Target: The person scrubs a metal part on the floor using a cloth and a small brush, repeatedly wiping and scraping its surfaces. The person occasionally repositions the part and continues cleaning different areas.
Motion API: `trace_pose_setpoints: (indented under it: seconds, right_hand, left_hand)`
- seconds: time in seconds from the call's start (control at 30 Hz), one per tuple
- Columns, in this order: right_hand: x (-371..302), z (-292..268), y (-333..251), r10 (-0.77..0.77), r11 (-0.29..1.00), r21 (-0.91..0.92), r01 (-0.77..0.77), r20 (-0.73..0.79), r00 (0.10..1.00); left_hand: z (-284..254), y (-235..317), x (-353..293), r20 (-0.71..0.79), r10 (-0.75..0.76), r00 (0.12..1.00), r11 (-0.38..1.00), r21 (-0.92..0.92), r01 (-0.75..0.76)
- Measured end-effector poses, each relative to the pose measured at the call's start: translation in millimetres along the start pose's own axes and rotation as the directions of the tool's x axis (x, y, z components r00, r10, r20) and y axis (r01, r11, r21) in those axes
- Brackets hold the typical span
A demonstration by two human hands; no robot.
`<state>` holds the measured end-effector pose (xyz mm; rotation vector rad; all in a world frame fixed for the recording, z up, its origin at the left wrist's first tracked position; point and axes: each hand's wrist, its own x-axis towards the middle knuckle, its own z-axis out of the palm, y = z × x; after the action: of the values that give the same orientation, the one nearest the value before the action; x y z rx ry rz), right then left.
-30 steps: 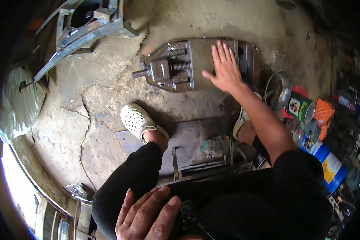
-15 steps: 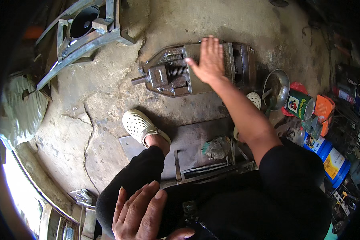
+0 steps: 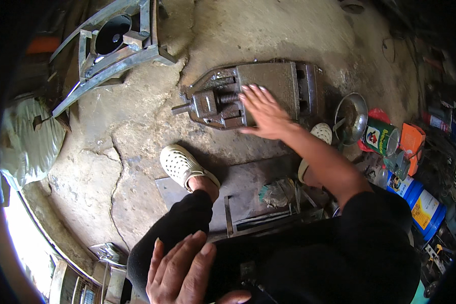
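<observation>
A heavy, dark metal machine vise (image 3: pixel 283 76) lies on the concrete floor in front of me, its threaded screw and square-ended shaft toward the left. Its broad, flat plate looks oily or wet. My right hand (image 3: pixel 266 114) is laid palm down over the near left part of that plate, fingers straight and slightly spread, holding nothing. Beneath it, part of the plate's edge beside the screw is hidden. Low in the picture, my left hand (image 3: pixel 180 271) rests by my left thigh with its fingers stretched out and nothing in it.
A metal bowl (image 3: pixel 361 114) with a tool in it sits right of the vise. Beyond are a green can (image 3: pixel 377 141), an orange box (image 3: pixel 413 144) and a blue bucket (image 3: pixel 430 215). A welded steel frame (image 3: pixel 106 76) stands far left. A metal sheet (image 3: pixel 243 175) lies between my feet.
My right hand has slid across the vise's plate, from its far middle toward me and to the left. The left hand stays nearly the same. The whole view has shifted slightly.
</observation>
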<state>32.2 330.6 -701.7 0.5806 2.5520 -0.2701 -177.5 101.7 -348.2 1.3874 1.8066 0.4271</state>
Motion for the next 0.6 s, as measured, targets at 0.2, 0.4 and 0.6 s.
trace_pose_setpoints:
  seconds: [0.2, 0.4, 0.6]
  right_hand:
    - [20.3, -8.2, 9.6, 0.424, 0.905, 0.118, -0.408, -0.311, 0.851]
    - [2.2, -2.6, 18.2, -0.052, 0.998, -0.033, 0.05, -0.072, 0.996]
    - [23.9, -6.9, 7.1, 0.274, 0.96, 0.147, -0.238, -0.327, 0.904]
  left_hand:
    - [3.2, -0.3, 0.8, 0.056, 0.015, 0.998, 1.0, 0.004, -0.015]
    - [1.3, -3.2, -3.9, 0.026, -0.001, 1.0, 1.0, -0.01, 0.001]
    - [-0.5, -0.7, -2.7, 0.049, 0.041, 0.998, 0.998, -0.044, -0.039]
